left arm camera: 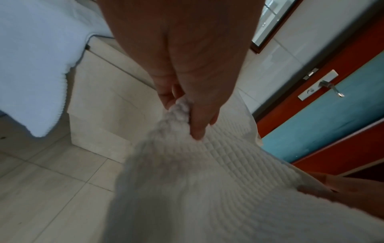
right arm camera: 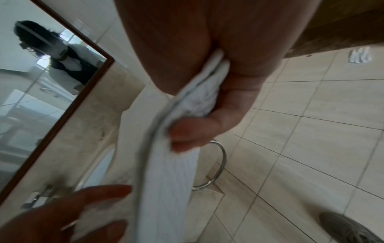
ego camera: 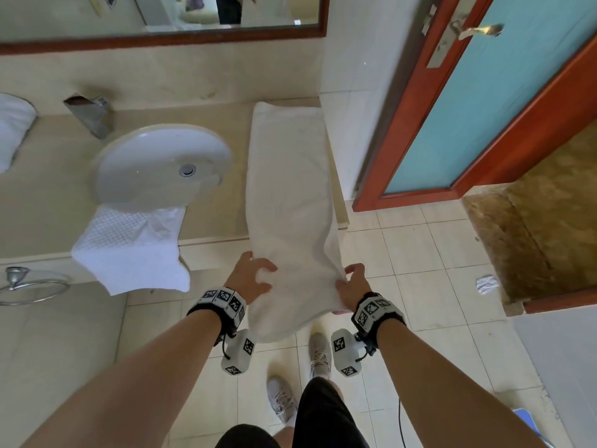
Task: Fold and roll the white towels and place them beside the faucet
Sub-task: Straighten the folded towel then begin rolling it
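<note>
A long white towel (ego camera: pixel 290 189) folded lengthwise lies on the counter right of the sink, its near end hanging off the front edge. My left hand (ego camera: pixel 255 276) grips the towel's near left edge (left arm camera: pixel 180 106), fingers curled round the cloth. My right hand (ego camera: pixel 350 286) pinches the near right edge (right arm camera: pixel 205 97). The chrome faucet (ego camera: pixel 92 114) stands behind the sink (ego camera: pixel 161 163). A second white towel (ego camera: pixel 132 250) with a waffle pattern hangs over the counter front below the sink. A rolled white towel (ego camera: pixel 13 130) lies at the far left.
The wall mirror (ego camera: pixel 161 17) runs above the counter (ego camera: pixel 48 195). A red-framed door with a blue panel (ego camera: pixel 484 92) stands open at the right. A chrome towel ring (ego camera: pixel 29 286) hangs below the counter at left. My feet (ego camera: pixel 319 354) stand on the tiled floor.
</note>
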### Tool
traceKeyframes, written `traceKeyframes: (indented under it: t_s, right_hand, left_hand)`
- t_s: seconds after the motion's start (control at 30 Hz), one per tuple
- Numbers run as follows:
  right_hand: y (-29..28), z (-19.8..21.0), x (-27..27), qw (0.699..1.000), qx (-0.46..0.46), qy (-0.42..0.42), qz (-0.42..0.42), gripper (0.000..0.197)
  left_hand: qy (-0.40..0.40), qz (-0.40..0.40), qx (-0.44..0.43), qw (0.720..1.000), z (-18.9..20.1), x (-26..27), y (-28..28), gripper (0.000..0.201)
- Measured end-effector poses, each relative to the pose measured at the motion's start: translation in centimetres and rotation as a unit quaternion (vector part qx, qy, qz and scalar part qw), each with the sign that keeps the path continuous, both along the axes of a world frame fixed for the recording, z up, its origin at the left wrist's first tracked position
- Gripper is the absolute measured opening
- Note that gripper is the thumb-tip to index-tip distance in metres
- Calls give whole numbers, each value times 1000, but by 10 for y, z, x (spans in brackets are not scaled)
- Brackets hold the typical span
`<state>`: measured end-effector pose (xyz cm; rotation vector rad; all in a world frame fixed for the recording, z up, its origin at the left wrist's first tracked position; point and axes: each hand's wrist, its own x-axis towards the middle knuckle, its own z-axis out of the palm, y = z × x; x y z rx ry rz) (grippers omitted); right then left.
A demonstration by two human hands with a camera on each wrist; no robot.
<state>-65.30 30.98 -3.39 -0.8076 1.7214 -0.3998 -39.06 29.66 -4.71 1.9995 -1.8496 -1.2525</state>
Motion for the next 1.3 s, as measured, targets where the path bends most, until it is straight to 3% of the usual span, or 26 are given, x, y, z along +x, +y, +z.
traceKeyframes:
  t_s: [0.17,0.33,0.43,0.6,0.7,0.8,0.97,1.07,1.13,1.2,1.27,1.3]
  right_hand:
    - [-1,31,9,996,-73,-46,11,47]
    - [-1,39,21,993,-57,-96,-40,34]
    - [-1,45,20,995,-66,-70,20,18]
    - [-9,62,11,979,-69,64,179,61]
    - [-13,74,13,958,-62,112,258,87]
    - [-14,80,18,927,-54,144,342,110]
    - [-2,75,27,851,-102,242,456,78]
    - [5,72,27,847,-176,253,433,47]
    - [3,70,26,868,-203,261,371,28]
    - [0,68,26,876,-205,272,342,24]
    - [-4,65,26,880,-207,275,329,21]
    - [-5,64,26,881,-207,275,326,22]
  left_hand:
    - [11,25,-27,999,3,-3,13,40]
    - [35,38,51,997,-7,-1,32,49]
    - [21,72,31,997,-4,9,38,44]
    - [58,134,11,989,16,27,37,29]
    - [118,166,-4,979,35,37,31,41]
    - [140,177,-41,973,50,36,24,41]
    - [160,167,16,973,64,23,21,11]
    - [115,83,66,988,67,18,24,58]
    - [19,-2,84,996,68,16,27,86]
    - [-108,-104,77,986,67,14,31,111]
    - [-203,-190,49,959,62,9,34,117]
    - [-217,-196,21,956,57,6,35,107]
